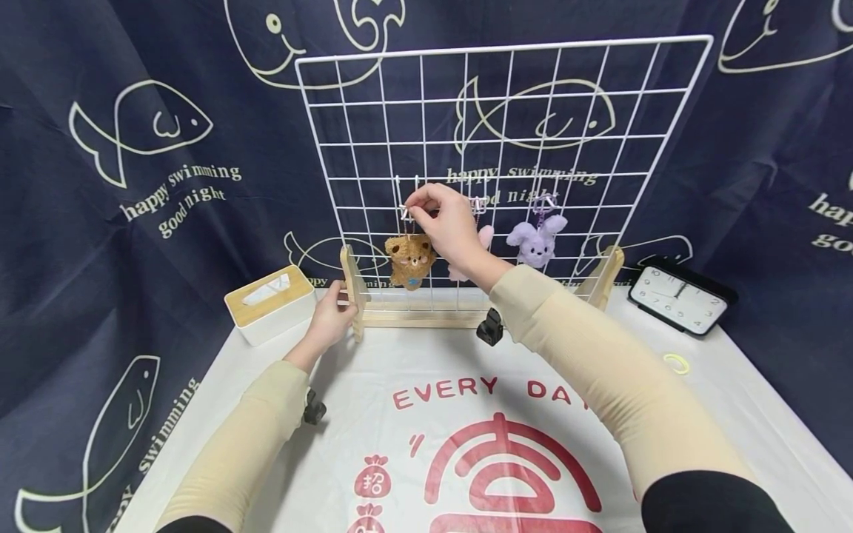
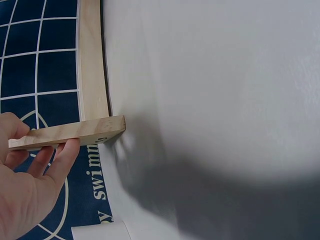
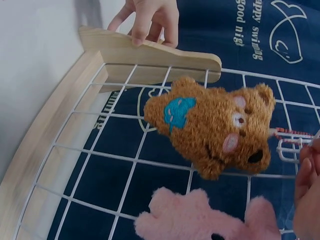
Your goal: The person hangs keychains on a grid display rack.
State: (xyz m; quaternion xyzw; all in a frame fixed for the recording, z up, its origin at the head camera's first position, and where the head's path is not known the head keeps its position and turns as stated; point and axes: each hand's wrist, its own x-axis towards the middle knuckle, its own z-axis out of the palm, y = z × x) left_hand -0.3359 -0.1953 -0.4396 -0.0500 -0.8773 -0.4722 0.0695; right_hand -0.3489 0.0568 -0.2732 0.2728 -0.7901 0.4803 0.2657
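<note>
My left hand (image 1: 329, 318) grips the upright wooden side foot (image 2: 75, 132) of the grid rack, thumb on one face and fingers on the other. At the white wire grid (image 1: 426, 137), my right hand (image 1: 453, 222) pinches the top of the brown bear plush keychain (image 1: 409, 260) by its loop, right at a white hook (image 3: 290, 150). A red-and-white cord (image 3: 292, 134) runs from the bear's head to that hook. The bear has pink cheeks and a blue patch. Beside it hangs a pink plush (image 3: 200, 220), partly hidden by my right hand in the head view.
A purple rabbit plush (image 1: 535, 243) hangs farther right on the grid. Left of the rack stands a white tissue box (image 1: 280, 314) with a wooden lid. To the right are a black-framed clock (image 1: 678, 296) and a yellow ring (image 1: 676, 363) on the white tablecloth (image 1: 373, 363).
</note>
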